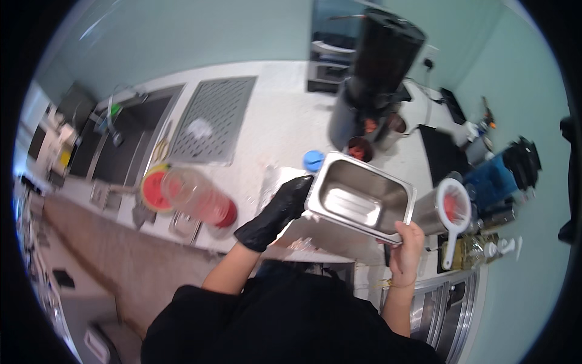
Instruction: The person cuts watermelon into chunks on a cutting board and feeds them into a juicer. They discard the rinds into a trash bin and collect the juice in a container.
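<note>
A rectangular stainless steel food pan (pixel 348 214) is held up over the front of the counter, tilted so that its bare inside faces me. My left hand (pixel 284 204), in a black glove, is at the pan's left rim, its fingers partly hidden behind that side. At the near right corner, my bare right hand (pixel 407 241) grips the rim with the thumb over the edge. Just past the pan's far left corner sits a round blue lid or cap (pixel 313 160). Behind the far rim stands a cup (pixel 360 149) with red pulp in it.
A tall black juicer (pixel 382 59) stands at the back. Left are a clear jug (pixel 195 193) with red contents, a cut watermelon (pixel 157 189), a grey perforated mat (pixel 209 120) and a sink (pixel 122 141). On the right are a white-rimmed strainer (pixel 454 204) and a blue blender jar (pixel 493 170).
</note>
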`<state>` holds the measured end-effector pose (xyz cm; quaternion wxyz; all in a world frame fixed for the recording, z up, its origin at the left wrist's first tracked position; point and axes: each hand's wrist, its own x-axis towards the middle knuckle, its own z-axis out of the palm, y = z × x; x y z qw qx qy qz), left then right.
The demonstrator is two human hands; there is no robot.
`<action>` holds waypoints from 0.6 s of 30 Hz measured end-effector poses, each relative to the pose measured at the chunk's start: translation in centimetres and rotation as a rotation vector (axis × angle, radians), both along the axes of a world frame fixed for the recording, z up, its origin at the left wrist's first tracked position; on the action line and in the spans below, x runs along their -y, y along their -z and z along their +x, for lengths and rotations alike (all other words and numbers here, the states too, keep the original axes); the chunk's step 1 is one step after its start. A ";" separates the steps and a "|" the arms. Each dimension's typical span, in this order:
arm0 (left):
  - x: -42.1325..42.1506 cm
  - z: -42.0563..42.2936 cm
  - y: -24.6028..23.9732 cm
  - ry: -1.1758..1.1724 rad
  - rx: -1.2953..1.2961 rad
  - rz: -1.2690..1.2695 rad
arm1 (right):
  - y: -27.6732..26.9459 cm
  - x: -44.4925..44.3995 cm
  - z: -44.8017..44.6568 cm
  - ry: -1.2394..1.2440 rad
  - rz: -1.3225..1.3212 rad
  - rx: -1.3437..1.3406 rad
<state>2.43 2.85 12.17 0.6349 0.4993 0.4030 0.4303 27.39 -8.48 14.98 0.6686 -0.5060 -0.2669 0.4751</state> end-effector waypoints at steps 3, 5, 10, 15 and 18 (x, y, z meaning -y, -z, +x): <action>0.1 -0.2 1.2 0.138 -0.164 0.041 | 1.3 1.0 0.3 -0.013 -0.047 0.073; 0.5 -0.4 -1.6 0.275 -0.275 0.115 | 0.8 1.4 0.1 -0.053 -0.031 0.086; 1.0 -0.8 -5.5 0.115 -0.151 0.008 | -0.2 1.1 -0.7 -0.088 0.041 0.007; 1.6 -3.5 -11.2 -0.073 0.140 0.002 | -0.4 0.7 -0.6 -0.315 0.230 -0.146; 1.7 -7.1 -14.9 -0.317 0.109 0.060 | -0.9 0.4 -1.2 -0.290 0.206 -0.121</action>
